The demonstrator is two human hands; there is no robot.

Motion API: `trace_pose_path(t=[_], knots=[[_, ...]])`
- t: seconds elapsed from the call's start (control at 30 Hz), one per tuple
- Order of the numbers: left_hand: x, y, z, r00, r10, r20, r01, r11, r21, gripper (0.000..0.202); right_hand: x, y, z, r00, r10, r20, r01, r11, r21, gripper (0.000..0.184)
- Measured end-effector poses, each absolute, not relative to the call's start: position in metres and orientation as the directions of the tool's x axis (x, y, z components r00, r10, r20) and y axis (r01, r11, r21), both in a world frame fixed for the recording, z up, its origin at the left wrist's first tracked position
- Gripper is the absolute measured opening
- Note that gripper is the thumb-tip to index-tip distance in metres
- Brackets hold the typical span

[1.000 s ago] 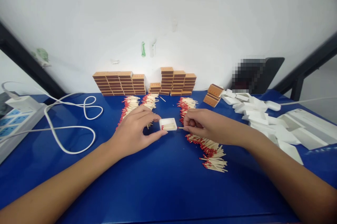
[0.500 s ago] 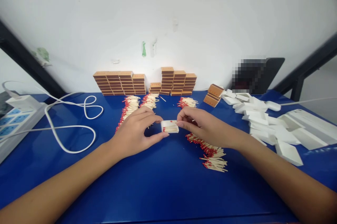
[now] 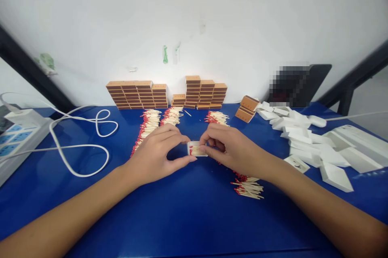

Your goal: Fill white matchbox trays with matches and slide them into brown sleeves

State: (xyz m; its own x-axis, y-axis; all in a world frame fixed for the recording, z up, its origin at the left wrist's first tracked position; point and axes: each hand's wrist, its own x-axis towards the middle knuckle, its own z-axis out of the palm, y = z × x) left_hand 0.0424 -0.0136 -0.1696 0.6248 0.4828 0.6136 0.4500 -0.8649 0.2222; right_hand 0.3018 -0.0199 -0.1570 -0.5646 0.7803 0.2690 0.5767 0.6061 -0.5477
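My left hand (image 3: 162,149) pinches a small white matchbox tray (image 3: 192,143) by its left end, thumb at the front and fingers at the back. Several red-headed matches (image 3: 194,151) lie in the tray. At the tray's right half, the fingertips of my right hand (image 3: 226,145) are closed on matches and reach inside; how many they hold is hidden. Loose matches (image 3: 249,188) are spread just below my right hand, which covers part of them. Long rows of matches (image 3: 150,120) run behind my left hand, and another small heap (image 3: 217,117) lies beyond my right hand.
Stacked matchboxes (image 3: 130,95) stand along the wall, with more stacks (image 3: 206,93) further right. Two brown sleeves (image 3: 247,108) lean together near a pile of white trays (image 3: 306,141). A power strip (image 3: 18,141) and white cable (image 3: 80,175) occupy the left; a dark tablet-like object (image 3: 315,84) stands back right.
My right hand has moved slightly left and down, bringing the matches from above the tray's right end into it. My left hand still holds the tray.
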Motion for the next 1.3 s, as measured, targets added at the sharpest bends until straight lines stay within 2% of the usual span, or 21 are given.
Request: trace_pose_path(t=[0.27,0.4,0.53,0.63,0.77,1.07,1.3], knots=[[0.042,-0.012,-0.169,0.615,0.480,0.626,0.463,-0.862,0.206,0.028,0.306,-0.016,-0.151,-0.543,0.774,0.326,0.587,0.628,-0.512,0.016],[0.042,-0.011,-0.169,0.578,0.492,0.651,0.509,-0.841,0.184,0.025,0.325,-0.005,-0.141,-0.472,0.800,0.370,0.678,0.598,-0.428,0.019],[0.042,-0.010,-0.169,0.557,0.498,0.665,0.530,-0.829,0.178,0.025,0.345,0.002,-0.132,-0.510,0.839,0.187,0.765,0.543,-0.347,0.021],[0.042,-0.010,-0.169,0.566,0.495,0.659,0.521,-0.835,0.179,0.025,0.350,0.003,-0.131,-0.525,0.851,0.012,0.792,0.494,-0.359,0.021],[0.042,-0.011,-0.169,0.573,0.498,0.651,0.511,-0.838,0.192,0.026,0.347,0.005,-0.138,-0.532,0.843,-0.081,0.796,0.465,-0.388,0.014],[0.043,-0.011,-0.169,0.574,0.499,0.649,0.504,-0.840,0.199,0.025,0.345,0.005,-0.140,-0.546,0.838,0.003,0.725,0.475,-0.499,0.019],[0.043,-0.011,-0.169,0.580,0.506,0.639,0.502,-0.839,0.209,0.026,0.343,0.005,-0.138,-0.507,0.860,0.054,0.737,0.465,-0.491,0.021]])
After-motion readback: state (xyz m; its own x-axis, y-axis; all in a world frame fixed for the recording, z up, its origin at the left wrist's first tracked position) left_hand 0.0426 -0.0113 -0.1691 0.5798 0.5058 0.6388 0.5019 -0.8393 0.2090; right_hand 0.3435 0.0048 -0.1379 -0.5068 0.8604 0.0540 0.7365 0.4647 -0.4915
